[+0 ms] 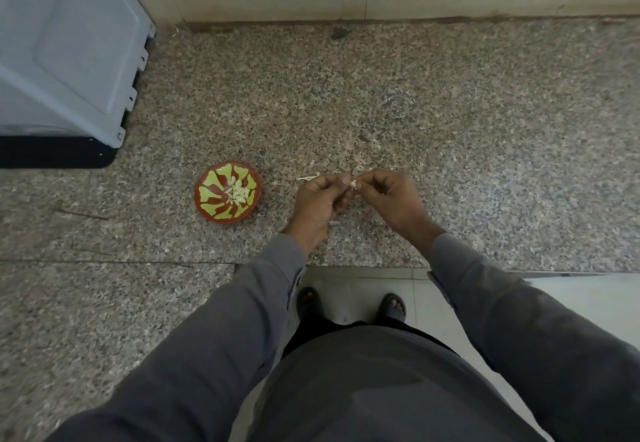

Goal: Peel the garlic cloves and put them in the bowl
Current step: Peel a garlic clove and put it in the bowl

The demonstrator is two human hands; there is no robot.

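The 2 hands meet above the speckled stone desk (450, 130), fingertips together: the left hand (320, 199) and the right hand (388, 195) both pinch 1 small pale garlic clove (353, 184) between them, fingers curled in around it (whether its skin is partly off is too small to tell). Grey sleeves (502, 303) cover both forearms down to the wrists. Just beyond the left hand's knuckles a thin white scrap of peel (308, 177) lies on the desk, and another small pale scrap (334, 222) shows below the left hand. To the left of the hands, near but apart from them, stands a round bowl (207, 206) with a red-brown rim and yellow-green pattern; a small heap of peeled cloves (238, 193) sits in its middle. Farther left, at the back corner, a grey plastic box (69, 53) rests on the desk against the wall. Below the desk's front edge, 2 feet in dark sandals (391, 306) stand on a tiled floor.
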